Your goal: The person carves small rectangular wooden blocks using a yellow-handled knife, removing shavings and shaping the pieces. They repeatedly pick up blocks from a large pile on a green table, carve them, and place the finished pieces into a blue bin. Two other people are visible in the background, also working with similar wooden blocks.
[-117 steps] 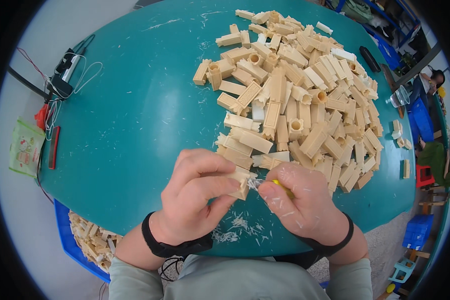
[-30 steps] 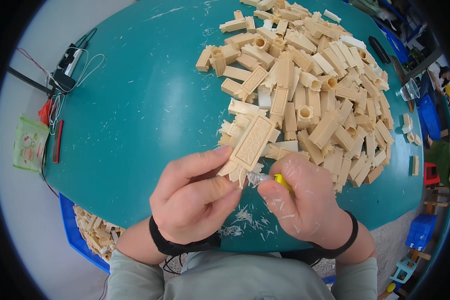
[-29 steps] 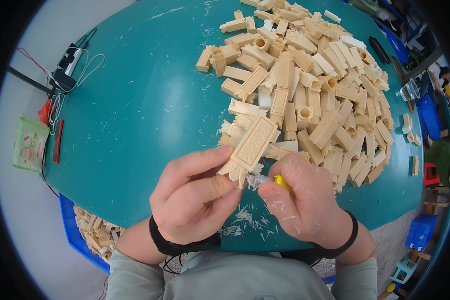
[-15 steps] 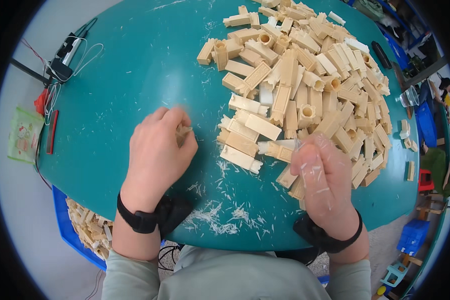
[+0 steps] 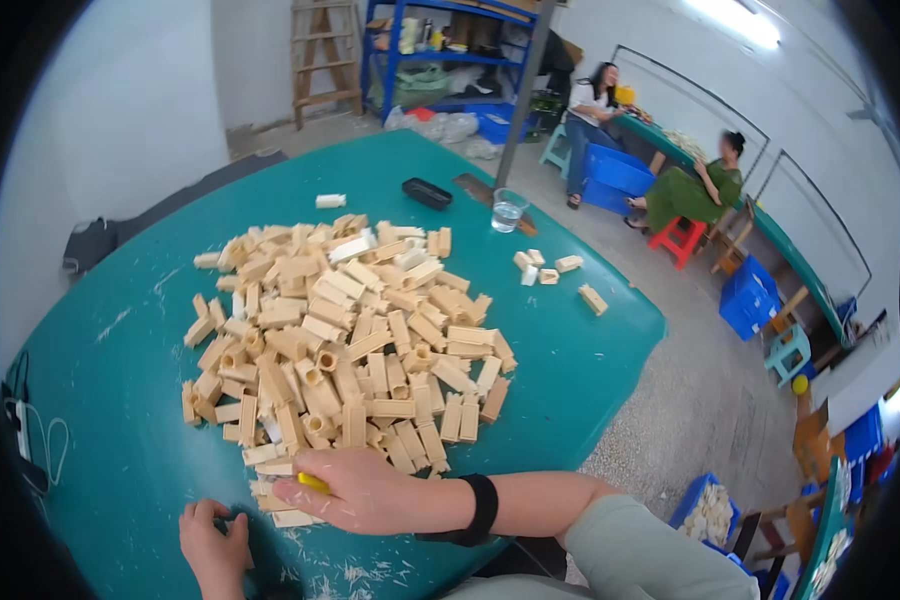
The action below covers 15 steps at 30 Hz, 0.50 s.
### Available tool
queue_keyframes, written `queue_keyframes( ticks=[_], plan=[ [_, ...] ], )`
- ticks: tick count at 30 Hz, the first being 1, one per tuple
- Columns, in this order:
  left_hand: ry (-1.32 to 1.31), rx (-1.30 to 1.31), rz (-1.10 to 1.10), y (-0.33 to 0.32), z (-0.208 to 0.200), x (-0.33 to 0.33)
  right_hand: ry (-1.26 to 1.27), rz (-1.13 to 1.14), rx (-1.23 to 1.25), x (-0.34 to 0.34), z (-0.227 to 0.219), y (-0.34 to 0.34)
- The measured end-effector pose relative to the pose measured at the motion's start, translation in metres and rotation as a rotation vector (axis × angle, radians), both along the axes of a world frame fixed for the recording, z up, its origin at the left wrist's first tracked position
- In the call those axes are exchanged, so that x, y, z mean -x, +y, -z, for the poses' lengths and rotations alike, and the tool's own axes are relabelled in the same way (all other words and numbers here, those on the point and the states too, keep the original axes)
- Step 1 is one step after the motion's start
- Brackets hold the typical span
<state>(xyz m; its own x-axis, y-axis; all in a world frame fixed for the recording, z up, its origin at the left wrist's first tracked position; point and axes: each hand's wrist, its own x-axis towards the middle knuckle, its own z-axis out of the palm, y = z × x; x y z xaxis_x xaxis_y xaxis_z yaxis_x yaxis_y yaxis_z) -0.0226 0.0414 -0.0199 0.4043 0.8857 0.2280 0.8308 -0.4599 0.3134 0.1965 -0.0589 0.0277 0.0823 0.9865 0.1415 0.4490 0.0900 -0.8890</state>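
Note:
A large heap of beige, box-shaped plastic pieces [image 5: 370,340] with hollow, jagged ends covers the middle of the green table. My right hand [image 5: 365,490] reaches across the heap's near edge, closed around a tool with a yellow handle [image 5: 312,483]; its working end is hidden. To its left, low over the tabletop, my left hand [image 5: 215,545] has its fingers curled toward the thumb. Whatever lies in that grip is hidden. Pale shavings [image 5: 355,575] are scattered on the table below my right hand.
Beyond the heap stand a black tray [image 5: 427,193] and a clear cup of water [image 5: 508,212]. Several loose pieces [image 5: 545,268] lie to the right. White cables [image 5: 50,450] run along the left edge. Two people sit at a far bench beside blue bins [image 5: 618,178].
The view has swung up and right, bringing in the far room and people. Both hands now appear lower and further left in the picture. A yellow handle now shows in my right hand.

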Motion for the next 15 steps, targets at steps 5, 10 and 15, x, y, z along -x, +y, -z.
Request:
queue_keyframes(
  ticks=[5, 10, 15],
  plan=[
    [-0.11, -0.052, 0.025, 0.0, -0.017, -0.005, 0.09, -0.036, -0.038, -0.003, -0.008, 0.002],
    [0.022, -0.128, 0.054, -0.005, -0.037, -0.012, 0.133, -0.052, -0.074, -0.009, 0.003, 0.004],
    [0.081, -0.167, 0.025, 0.013, -0.045, -0.012, 0.223, -0.038, -0.126, -0.014, 0.001, 0.002]
  ],
)
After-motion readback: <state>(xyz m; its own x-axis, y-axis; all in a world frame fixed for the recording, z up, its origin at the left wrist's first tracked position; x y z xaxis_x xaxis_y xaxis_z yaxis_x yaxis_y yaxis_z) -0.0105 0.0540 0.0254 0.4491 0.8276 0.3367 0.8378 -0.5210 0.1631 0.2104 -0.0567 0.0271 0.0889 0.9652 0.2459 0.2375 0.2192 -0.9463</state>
